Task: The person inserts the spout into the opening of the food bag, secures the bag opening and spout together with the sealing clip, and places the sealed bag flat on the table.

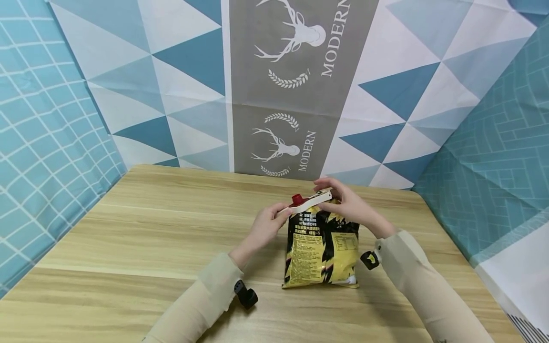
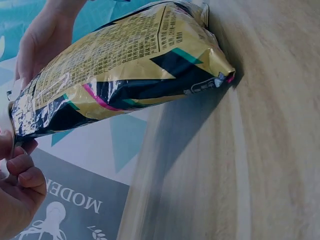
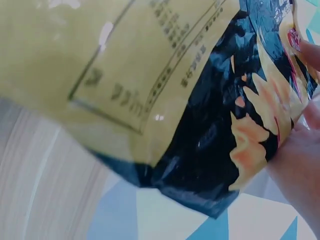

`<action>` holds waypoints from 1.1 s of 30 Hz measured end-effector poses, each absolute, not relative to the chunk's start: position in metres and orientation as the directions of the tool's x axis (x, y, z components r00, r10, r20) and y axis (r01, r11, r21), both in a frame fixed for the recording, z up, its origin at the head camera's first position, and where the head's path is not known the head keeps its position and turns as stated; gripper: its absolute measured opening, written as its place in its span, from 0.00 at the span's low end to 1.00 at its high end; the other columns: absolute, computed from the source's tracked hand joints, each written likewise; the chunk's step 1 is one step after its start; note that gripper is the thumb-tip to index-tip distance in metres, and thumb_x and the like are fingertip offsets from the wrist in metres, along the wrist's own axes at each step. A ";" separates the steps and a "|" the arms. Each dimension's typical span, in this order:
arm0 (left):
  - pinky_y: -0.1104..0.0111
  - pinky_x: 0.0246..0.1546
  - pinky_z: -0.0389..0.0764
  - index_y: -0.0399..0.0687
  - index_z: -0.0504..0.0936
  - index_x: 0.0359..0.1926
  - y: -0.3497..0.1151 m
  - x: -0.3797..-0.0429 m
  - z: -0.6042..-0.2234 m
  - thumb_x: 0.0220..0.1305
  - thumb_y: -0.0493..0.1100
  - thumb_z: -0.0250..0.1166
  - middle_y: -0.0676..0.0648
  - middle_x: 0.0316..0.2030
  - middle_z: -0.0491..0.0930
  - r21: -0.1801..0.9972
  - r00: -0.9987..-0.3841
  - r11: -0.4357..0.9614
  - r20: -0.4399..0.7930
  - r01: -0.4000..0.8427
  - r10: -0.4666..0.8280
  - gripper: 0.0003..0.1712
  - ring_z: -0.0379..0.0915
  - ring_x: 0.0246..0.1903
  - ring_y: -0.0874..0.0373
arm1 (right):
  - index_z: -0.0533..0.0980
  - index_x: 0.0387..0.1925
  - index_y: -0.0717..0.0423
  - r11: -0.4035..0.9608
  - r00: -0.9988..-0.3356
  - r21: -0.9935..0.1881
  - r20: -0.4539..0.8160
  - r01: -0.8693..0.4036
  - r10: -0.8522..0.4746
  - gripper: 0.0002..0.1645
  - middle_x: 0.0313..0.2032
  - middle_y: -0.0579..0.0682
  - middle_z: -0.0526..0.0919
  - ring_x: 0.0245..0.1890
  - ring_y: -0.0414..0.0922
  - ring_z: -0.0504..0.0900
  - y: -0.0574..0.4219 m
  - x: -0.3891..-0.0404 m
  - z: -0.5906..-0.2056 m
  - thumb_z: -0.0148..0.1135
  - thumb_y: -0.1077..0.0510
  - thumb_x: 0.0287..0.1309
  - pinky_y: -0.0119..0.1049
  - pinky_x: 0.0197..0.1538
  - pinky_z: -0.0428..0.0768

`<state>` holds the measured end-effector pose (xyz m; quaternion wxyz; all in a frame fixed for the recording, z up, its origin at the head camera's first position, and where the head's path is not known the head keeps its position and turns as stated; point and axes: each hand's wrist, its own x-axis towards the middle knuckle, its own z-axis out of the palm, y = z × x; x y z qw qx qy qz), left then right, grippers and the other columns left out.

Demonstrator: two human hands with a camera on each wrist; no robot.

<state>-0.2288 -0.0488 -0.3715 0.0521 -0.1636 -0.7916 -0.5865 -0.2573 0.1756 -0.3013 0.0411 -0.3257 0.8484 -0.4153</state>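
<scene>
A black-and-yellow snack bag (image 1: 306,257) stands upright on the table, its printed back toward me. Across its top lies a white bag clip (image 1: 315,201) with a red spout-like cap (image 1: 297,199). My left hand (image 1: 267,227) pinches the left end of the clip between thumb and fingers. At the other end, my right hand (image 1: 349,205) has its thumb in front of the bag's top corner and its fingers behind it. In the left wrist view the left fingers (image 2: 27,176) curl at the clipped edge. The right wrist view shows the right hand (image 3: 295,160) against the bag's black-and-yellow top.
A wood-grain table (image 1: 150,247) spreads around the bag. Behind it hangs a patterned cloth (image 1: 188,85) with triangles and deer heads; blue cloths stand at both sides. Black wrist devices (image 1: 245,294) sit by the beige sleeves (image 1: 206,295).
</scene>
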 end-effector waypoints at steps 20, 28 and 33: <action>0.74 0.18 0.58 0.40 0.81 0.44 -0.043 -0.226 -0.374 0.64 0.42 0.56 0.52 0.18 0.67 0.873 -0.923 0.306 0.379 0.379 0.060 0.13 0.54 0.16 0.63 | 0.71 0.52 0.66 0.355 -0.948 -0.903 0.141 -0.241 -0.285 0.24 0.31 0.39 0.82 0.23 0.34 0.75 0.179 -0.251 -0.310 0.62 0.61 0.54 0.29 0.21 0.67; 0.73 0.17 0.60 0.40 0.81 0.44 -0.041 -0.222 -0.369 0.62 0.43 0.58 0.49 0.17 0.70 0.857 -0.918 0.353 0.397 0.376 0.012 0.14 0.55 0.14 0.63 | 0.69 0.54 0.65 0.338 -0.962 -0.925 0.088 -0.175 -0.257 0.27 0.34 0.41 0.80 0.34 0.36 0.79 0.173 -0.247 -0.305 0.62 0.56 0.55 0.29 0.40 0.75; 0.74 0.14 0.57 0.40 0.81 0.44 -0.040 -0.221 -0.368 0.61 0.42 0.59 0.52 0.13 0.64 0.856 -0.916 0.348 0.401 0.382 0.019 0.13 0.53 0.12 0.65 | 0.72 0.49 0.66 0.342 -0.975 -0.926 0.099 -0.163 -0.197 0.24 0.34 0.40 0.79 0.36 0.36 0.76 0.171 -0.250 -0.306 0.59 0.53 0.57 0.29 0.45 0.72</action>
